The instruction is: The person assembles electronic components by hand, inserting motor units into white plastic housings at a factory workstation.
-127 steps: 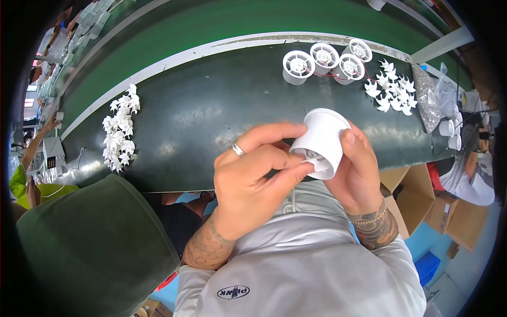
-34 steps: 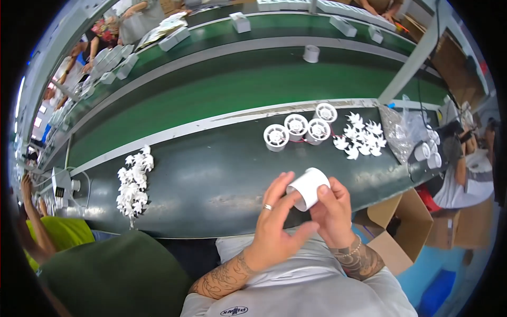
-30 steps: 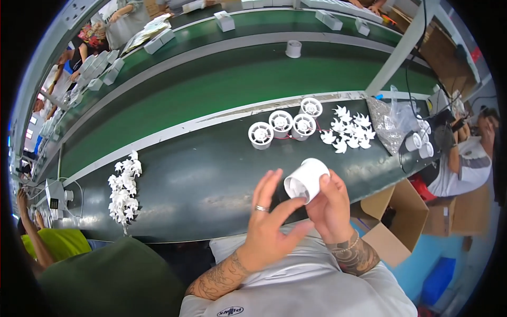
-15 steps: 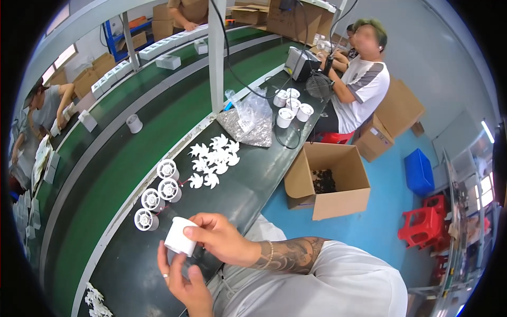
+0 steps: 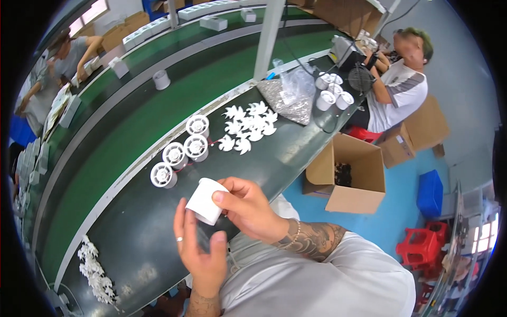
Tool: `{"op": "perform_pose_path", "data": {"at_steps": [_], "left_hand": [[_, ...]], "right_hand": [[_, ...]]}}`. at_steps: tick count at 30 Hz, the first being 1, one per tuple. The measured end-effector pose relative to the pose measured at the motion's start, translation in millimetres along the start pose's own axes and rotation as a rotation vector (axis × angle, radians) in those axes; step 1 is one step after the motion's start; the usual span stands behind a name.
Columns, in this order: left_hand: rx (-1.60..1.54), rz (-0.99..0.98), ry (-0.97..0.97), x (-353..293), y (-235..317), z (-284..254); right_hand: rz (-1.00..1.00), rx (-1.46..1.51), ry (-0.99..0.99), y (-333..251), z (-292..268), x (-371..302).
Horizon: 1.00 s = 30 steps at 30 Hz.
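My right hand (image 5: 251, 208) grips a white plastic cylinder (image 5: 207, 201), likely a fan housing, thumb on its side, tilted over the dark green worktop. Just below it is my left hand (image 5: 203, 259), fingers stretched up and thumb apart, a ring on one finger. Its fingertips are close to the cylinder's lower end; whether they touch I cannot tell. Beyond my hands stand several white round fans (image 5: 175, 154) with spoked tops and red wires. To their right lies a cluster of white fan blades (image 5: 248, 127). More white blades (image 5: 96, 269) form a heap at the near left.
A clear bag of small metal parts (image 5: 288, 100) lies farther along the worktop, near several white cylinders (image 5: 334, 91). A green conveyor (image 5: 121, 145) curves along the left, carrying one white cylinder (image 5: 161, 80). An open carton (image 5: 359, 198) stands on the floor. A co-worker (image 5: 404, 90) sits at right.
The whole view has shifted, so the worktop things appear higher and farther right. My right hand still holds the white cylinder; my left thumb and fingers look more spread.
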<state>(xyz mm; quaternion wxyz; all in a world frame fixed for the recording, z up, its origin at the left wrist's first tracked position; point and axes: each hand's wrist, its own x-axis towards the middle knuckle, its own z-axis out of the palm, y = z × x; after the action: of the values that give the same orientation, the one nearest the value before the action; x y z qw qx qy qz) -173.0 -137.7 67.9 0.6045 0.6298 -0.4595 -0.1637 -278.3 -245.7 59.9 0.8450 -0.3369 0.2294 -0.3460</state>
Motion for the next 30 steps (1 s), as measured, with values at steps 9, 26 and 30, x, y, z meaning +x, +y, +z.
{"op": "perform_pose_path", "data": {"at_steps": [9,26,30], "left_hand": [[0.108,0.038,-0.209,6,6,3],[0.312,-0.152,-0.188,-2,-58,-58],[0.368,-0.104,-0.105,-2,-72,-73]], "right_hand": [[-0.249,-0.166,-0.034,-10,-24,-10],[-0.768,-1.744,0.773,-131,-237,10],[-0.799,-1.919,0.884,-151,-281,17]]}}
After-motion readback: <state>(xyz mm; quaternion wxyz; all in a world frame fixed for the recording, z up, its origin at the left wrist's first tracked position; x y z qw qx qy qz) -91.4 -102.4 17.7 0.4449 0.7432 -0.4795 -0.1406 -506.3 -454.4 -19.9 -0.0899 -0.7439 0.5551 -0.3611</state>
